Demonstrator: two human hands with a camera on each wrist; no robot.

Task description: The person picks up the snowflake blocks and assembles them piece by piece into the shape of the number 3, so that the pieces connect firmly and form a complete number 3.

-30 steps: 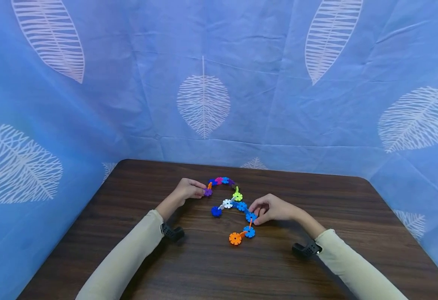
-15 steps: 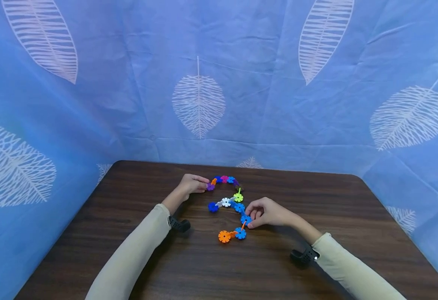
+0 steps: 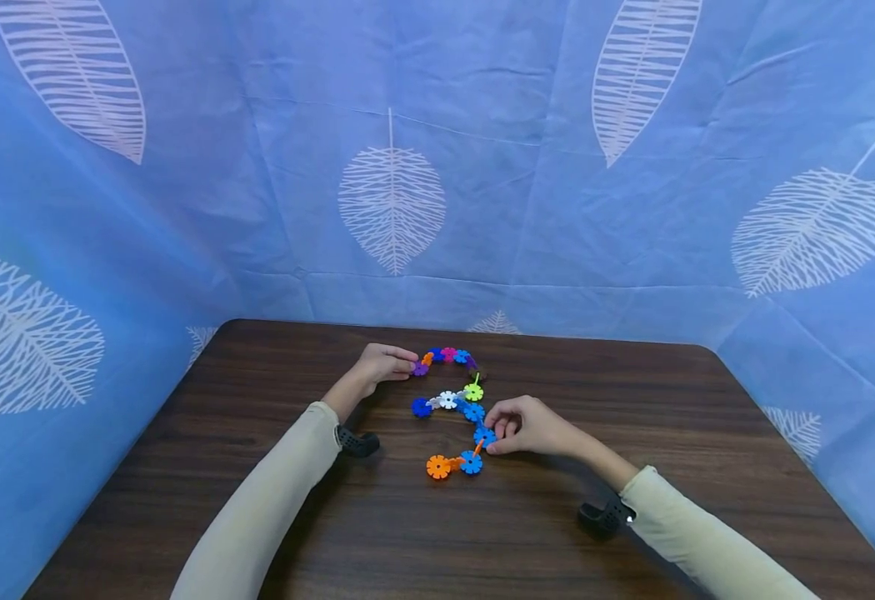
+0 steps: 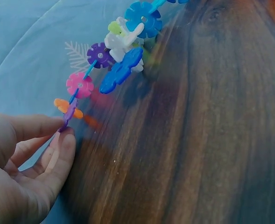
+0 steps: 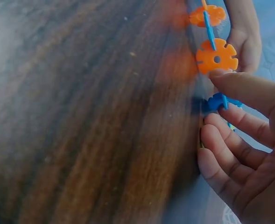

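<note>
A chain of colourful interlocking snowflake discs (image 3: 448, 400) lies on the table, bent much like a figure 3. At its far left end, my left hand (image 3: 385, 367) pinches a purple disc (image 4: 68, 115) between thumb and fingers; an orange disc (image 4: 62, 105) is joined beside it. My right hand (image 3: 529, 425) holds the chain at its lower right bend, around a blue disc (image 3: 485, 436). In the right wrist view the thumb touches an upright orange disc (image 5: 216, 58) and a finger meets a blue disc (image 5: 221, 101). Another orange disc (image 3: 438, 467) forms the near end.
The chain's middle arm ends in a dark blue disc (image 3: 422, 407). Dark wood-grain table (image 3: 317, 533) surrounds the chain. Beyond the far edge hangs a blue cloth (image 3: 482, 208) with white leaf prints. Black wrist bands (image 3: 607, 515) sit by both sleeves.
The near orange end of the chain has swung left. My left hand has shifted the purple end slightly away and right. The right hand keeps its hold. The head view has turned a little.
</note>
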